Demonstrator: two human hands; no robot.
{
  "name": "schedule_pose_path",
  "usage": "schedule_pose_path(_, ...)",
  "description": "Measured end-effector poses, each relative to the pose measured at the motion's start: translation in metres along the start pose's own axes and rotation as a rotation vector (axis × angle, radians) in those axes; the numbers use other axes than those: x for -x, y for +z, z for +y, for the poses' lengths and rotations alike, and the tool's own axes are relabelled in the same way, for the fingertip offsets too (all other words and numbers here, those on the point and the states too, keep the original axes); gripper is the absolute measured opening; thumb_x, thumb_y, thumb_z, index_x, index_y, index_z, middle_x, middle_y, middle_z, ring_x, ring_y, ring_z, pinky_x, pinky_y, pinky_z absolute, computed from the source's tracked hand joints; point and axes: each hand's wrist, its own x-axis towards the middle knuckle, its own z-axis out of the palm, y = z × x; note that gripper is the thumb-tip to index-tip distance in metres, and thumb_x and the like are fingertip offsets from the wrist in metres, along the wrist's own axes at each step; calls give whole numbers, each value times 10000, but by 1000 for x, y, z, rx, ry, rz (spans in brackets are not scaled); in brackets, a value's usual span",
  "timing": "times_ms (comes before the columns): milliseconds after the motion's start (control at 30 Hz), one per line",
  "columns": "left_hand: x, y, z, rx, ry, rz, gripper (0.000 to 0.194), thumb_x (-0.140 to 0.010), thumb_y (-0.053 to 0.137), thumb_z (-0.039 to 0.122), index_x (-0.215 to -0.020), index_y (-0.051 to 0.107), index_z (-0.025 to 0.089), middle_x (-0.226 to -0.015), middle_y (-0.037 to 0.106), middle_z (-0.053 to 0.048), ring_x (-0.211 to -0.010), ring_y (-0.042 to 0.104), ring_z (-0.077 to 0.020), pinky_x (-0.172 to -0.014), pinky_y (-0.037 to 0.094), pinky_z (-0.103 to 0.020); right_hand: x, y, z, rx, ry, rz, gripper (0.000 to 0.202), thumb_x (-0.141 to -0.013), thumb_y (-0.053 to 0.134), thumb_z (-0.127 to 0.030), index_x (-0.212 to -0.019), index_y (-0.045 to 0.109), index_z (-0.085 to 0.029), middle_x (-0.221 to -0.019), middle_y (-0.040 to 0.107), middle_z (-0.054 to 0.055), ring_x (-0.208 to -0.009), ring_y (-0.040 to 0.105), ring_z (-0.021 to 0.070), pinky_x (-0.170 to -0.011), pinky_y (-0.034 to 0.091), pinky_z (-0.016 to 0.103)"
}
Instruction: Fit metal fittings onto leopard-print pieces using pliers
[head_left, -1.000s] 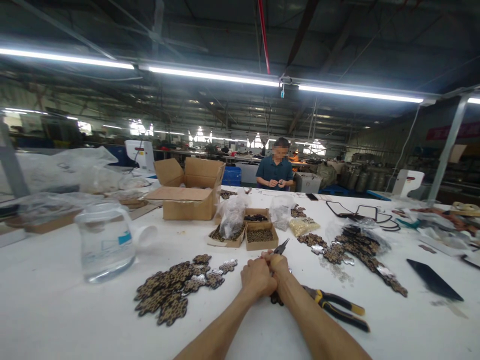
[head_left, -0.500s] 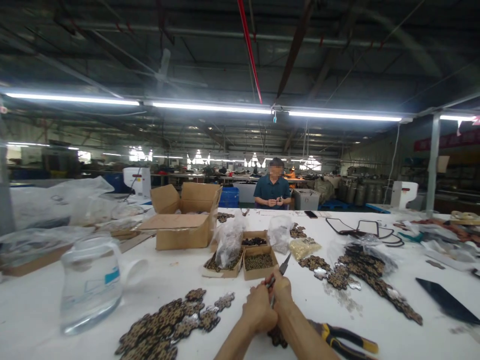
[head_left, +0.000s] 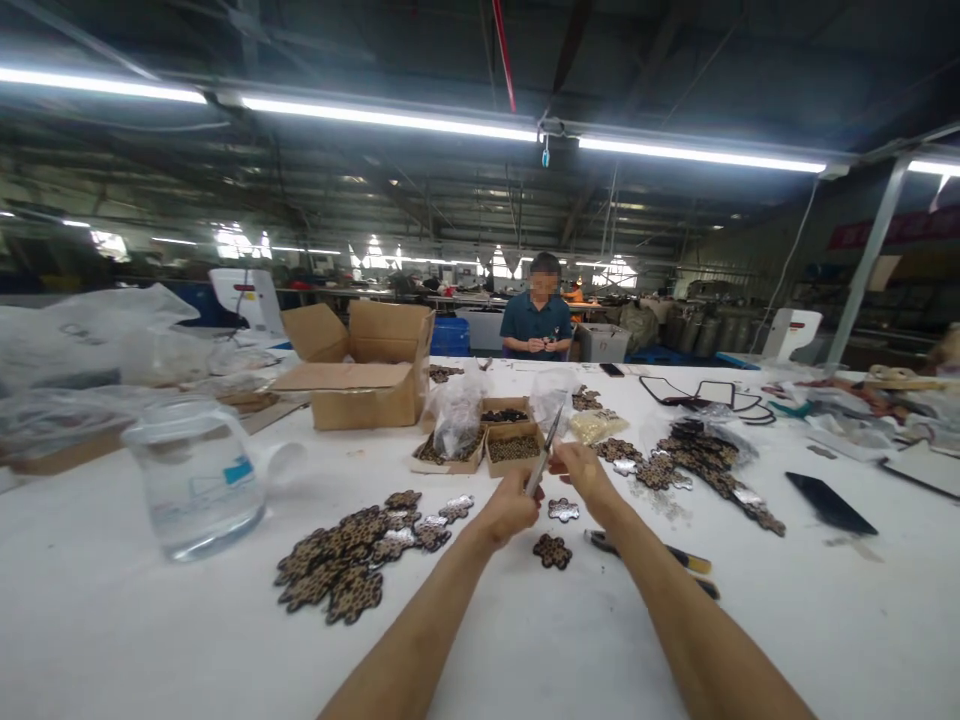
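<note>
A slim pointed metal tool (head_left: 545, 452) slants upward in my left hand (head_left: 513, 507), whose fingers are wrapped round its lower end. Close beside it on the right, my right hand (head_left: 583, 474) has its fingers drawn together; whatever they hold is too small to make out. Below the hands lie a flower-shaped patterned piece (head_left: 553, 551) and a silvery-backed piece (head_left: 563, 510). Pliers with yellow and black handles (head_left: 686, 560) rest partly behind my right forearm. Just beyond the hands is a small box of brassy bits (head_left: 511, 447).
A pile of patterned pieces (head_left: 337, 560) lies left, a water jug (head_left: 199, 485) farther left. Behind stand an open carton (head_left: 367, 400) and plastic bags. More pieces (head_left: 720, 470) and a dark flat object (head_left: 831, 503) are right. A person (head_left: 536, 318) sits across the table.
The view has tilted down. My hands have moved apart a little, and the tool now points more steeply upward. Two pieces beneath the hands now show more fully.
</note>
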Motion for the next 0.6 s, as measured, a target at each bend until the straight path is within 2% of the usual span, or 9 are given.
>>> schedule_pose_path(67, 1, -9, -2, 198, 14, -152, 581, -441, 524, 0, -1003, 634, 98, -920, 656, -91, -854, 624, -220, -739, 483, -328, 1, -25, 5, 116, 22, -8, 459, -808, 619, -586, -950, 645, -150, -845, 685, 52, -755, 603, 174, -658, 434, 258)
schedule_pose_path(133, 4, -19, -4, 437, 28, -361, 627, -435, 536, -7, -1042, 646, 107, -984, 666, -105, -880, 639, -221, -805, 479, -355, 2, -42, 11, 204, 50, -44, 373, -750, 701, -505, -831, 658, -143, -733, 665, 40, -687, 579, 172, -613, 400, 259)
schedule_pose_path(200, 7, -27, -8, 583, 29, -528, 659, -432, 552, -8, -1067, 665, 125, -1041, 675, -115, -920, 643, -242, -854, 467, -385, 4, -48, 17, 280, 67, -85, 295, -698, 751, -424, -737, 658, -147, -655, 642, 25, -634, 557, 165, -584, 372, 260)
schedule_pose_path(267, 10, -34, -13, 647, 36, -626, 694, -423, 557, -2, -1091, 681, 140, -1057, 683, -119, -935, 642, -264, -862, 466, -411, 5, -47, 25, 340, 66, -117, 255, -608, 810, -335, -733, 671, -161, -647, 644, 7, -627, 553, 157, -587, 361, 254)
schedule_pose_path(367, 9, -37, -22, 674, 56, -711, 711, -427, 562, 4, -1114, 689, 128, -1056, 688, -134, -936, 650, -275, -884, 453, -436, 6, -40, 41, 408, 59, -192, 329, -500, 860, -272, -777, 706, -180, -693, 672, 9, -642, 569, 164, -596, 368, 253)
schedule_pose_path(467, 7, -35, -28, 690, 55, -748, 689, -451, 562, 34, -1121, 697, 123, -1027, 692, -141, -923, 655, -286, -886, 447, -456, 7, -35, 60, 550, -51, -199, 393, -559, 837, -371, -900, 711, -220, -851, 690, 20, -741, 586, 176, -636, 377, 251)
schedule_pose_path(600, 5, -27, -29, 727, 42, -756, 682, -439, 539, 59, -1098, 705, 121, -1022, 697, -150, -897, 655, -284, -877, 441, -460, 8, -34, 73, 637, -96, -182, 357, -635, 787, -418, -921, 703, -222, -876, 678, 32, -771, 589, 186, -668, 374, 259)
